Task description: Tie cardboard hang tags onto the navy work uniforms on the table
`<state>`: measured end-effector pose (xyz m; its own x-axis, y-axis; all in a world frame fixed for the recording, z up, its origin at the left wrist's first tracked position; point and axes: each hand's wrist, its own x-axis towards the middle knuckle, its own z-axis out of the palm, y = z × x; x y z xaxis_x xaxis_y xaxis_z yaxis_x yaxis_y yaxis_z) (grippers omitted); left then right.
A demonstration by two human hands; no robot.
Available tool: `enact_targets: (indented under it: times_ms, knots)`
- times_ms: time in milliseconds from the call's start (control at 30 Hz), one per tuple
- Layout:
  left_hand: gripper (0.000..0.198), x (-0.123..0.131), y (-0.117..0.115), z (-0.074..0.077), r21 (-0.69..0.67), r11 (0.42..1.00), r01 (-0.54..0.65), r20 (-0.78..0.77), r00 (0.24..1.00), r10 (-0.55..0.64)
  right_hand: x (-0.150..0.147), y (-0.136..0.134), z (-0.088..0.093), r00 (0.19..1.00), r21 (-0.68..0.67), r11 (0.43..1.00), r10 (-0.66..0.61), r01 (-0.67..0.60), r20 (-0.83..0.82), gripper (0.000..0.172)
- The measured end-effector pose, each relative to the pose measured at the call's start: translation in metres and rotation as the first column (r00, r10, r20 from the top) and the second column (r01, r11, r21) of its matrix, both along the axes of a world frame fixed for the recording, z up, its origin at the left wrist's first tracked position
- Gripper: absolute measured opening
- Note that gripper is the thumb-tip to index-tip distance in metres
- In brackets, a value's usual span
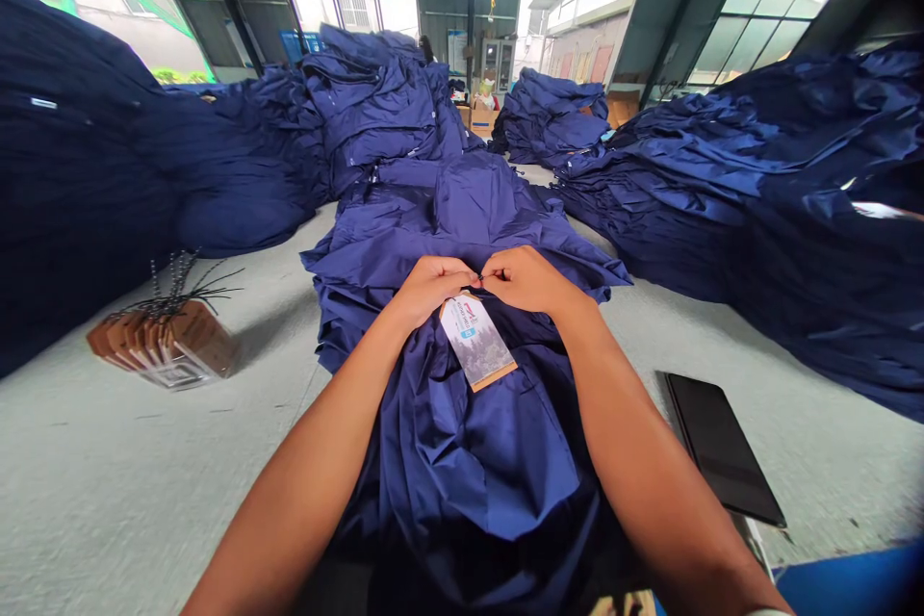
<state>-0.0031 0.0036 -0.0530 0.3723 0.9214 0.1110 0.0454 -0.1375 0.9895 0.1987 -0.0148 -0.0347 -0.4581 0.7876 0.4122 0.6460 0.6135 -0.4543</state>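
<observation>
My left hand (434, 289) and my right hand (528, 277) meet over a navy blue garment (498, 472), fingertips almost touching. Both are closed in a pinch on a small dark bit of string at the top of a hang tag (479, 343). Most of that string is hidden by the fingers. Printed in grey and white with a red logo and a blue patch, the tag lies tilted on the fabric just below my hands. More layers of the same navy fabric (476, 197) lie stacked beyond them.
To the left, a bundle of brown hang tags (163, 342) with black strings rests on the pale table (93, 462). A black phone (722, 443) lies near my right forearm. Tall heaps of navy garments (79, 173) rise on the left, at the back and on the right (765, 183).
</observation>
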Motion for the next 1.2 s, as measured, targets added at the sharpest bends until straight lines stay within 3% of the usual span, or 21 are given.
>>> enact_targets:
  times_ms: [100, 333, 433, 533, 667, 800, 900, 967, 1033, 1100, 1200]
  knots:
    - [0.023, -0.001, 0.000, -0.001, -0.002, 0.999, 0.033, 0.015, 0.999, -0.033, -0.001, 0.000, -0.002, 1.000, 0.054, 0.998, -0.032, 0.031, 0.002, 0.026]
    - [0.033, -0.004, 0.002, -0.004, -0.009, 0.993, 0.119, 0.036, 0.992, -0.119, -0.019, 0.000, -0.005, 0.961, 0.164, 0.949, -0.275, 0.269, 0.018, 0.031]
    - [0.036, -0.005, 0.003, -0.005, 0.000, 0.991, 0.131, 0.034, 0.991, -0.131, -0.022, 0.001, -0.006, 0.954, 0.165, 0.941, -0.299, 0.295, -0.002, 0.031]
    - [0.033, -0.003, 0.001, -0.006, 0.032, 0.995, 0.094, 0.020, 0.995, -0.095, -0.014, 0.002, -0.006, 0.972, 0.113, 0.966, -0.229, 0.233, -0.054, 0.030]
    - [0.034, 0.000, -0.005, 0.000, 0.203, 0.979, 0.001, -0.010, 1.000, 0.001, 0.007, 0.000, -0.001, 0.987, -0.029, 0.992, -0.126, 0.124, -0.098, 0.028]
    - [0.027, -0.006, -0.024, 0.019, 0.503, 0.859, -0.098, -0.055, 0.988, 0.145, 0.021, -0.006, 0.004, 0.960, -0.093, 0.971, -0.233, 0.221, -0.157, 0.028]
    - [0.022, -0.018, -0.058, 0.033, 0.604, 0.794, 0.068, -0.193, 0.979, 0.062, 0.022, -0.018, 0.005, 0.920, -0.118, 0.943, -0.329, 0.311, -0.214, 0.026]
    - [0.027, -0.027, -0.087, 0.040, 0.583, 0.761, 0.284, -0.376, 0.925, -0.057, 0.020, -0.030, 0.001, 0.923, -0.191, 0.935, -0.333, 0.298, -0.192, 0.031]
    - [0.026, -0.033, -0.117, 0.042, 0.505, 0.733, 0.455, -0.583, 0.806, -0.099, 0.014, -0.045, -0.005, 0.949, -0.281, 0.929, -0.287, 0.243, -0.129, 0.039]
    - [0.027, -0.034, -0.142, 0.040, 0.473, 0.752, 0.459, -0.716, 0.698, 0.025, 0.006, -0.061, -0.012, 0.971, -0.349, 0.917, -0.231, 0.195, -0.067, 0.044]
    - [0.037, -0.033, -0.165, 0.035, 0.521, 0.788, 0.327, -0.773, 0.572, 0.274, -0.005, -0.082, -0.021, 0.988, -0.417, 0.903, -0.141, 0.100, -0.070, 0.039]
